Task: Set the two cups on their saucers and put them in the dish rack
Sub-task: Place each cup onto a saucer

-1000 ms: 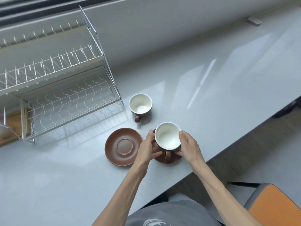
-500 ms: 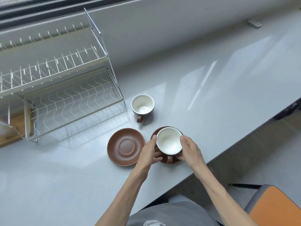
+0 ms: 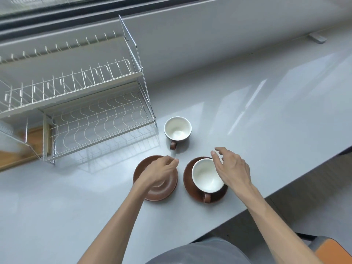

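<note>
Now, head view | near cup (image 3: 207, 177) sitting on its saucer (image 3: 190, 180) on the bench (image 3: 266, 121) | right hand (image 3: 231, 168) hovering, grip released | left hand (image 3: 162, 171) loosely curled, empty, over bare saucer (image 3: 152, 193) | far cup (image 3: 177, 128) waiting beside dish rack (image 3: 95, 115); advisably lifting it by the body and centring it.

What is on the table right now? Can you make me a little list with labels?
near cup: upright on the right saucer, handle toward the person
far cup: upright on the bare table, no saucer under it
left saucer: no cup on it, partly under the left hand
dish rack: two shelves, no cups or saucers in it
left hand: over the left saucer, holding nothing
right hand: open, beside the near cup's rim, not gripping it
</note>
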A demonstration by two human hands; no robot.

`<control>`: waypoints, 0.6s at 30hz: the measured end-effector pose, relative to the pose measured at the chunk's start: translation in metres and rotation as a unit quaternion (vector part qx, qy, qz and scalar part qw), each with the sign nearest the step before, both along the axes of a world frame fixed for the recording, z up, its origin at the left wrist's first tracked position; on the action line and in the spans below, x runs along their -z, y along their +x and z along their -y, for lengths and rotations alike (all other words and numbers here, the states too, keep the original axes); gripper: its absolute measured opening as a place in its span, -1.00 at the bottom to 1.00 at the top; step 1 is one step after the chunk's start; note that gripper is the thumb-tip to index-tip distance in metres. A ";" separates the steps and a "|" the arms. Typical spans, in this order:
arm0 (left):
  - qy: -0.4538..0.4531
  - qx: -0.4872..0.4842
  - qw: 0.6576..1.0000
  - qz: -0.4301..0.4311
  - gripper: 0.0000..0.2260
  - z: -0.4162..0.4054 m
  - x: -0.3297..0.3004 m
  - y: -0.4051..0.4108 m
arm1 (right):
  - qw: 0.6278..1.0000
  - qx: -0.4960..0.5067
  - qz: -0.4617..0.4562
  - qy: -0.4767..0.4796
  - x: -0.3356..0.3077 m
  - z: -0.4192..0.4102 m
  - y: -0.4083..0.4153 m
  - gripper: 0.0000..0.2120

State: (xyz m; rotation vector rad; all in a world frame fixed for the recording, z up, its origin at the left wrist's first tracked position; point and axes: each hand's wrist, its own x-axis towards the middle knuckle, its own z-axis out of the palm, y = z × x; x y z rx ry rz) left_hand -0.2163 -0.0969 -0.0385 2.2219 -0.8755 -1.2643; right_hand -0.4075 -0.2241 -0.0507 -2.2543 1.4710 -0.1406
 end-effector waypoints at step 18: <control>-0.117 -0.201 0.972 0.003 -0.45 0.059 0.022 0.049 | 0.990 -0.049 0.080 0.107 0.021 0.028 0.117 -0.35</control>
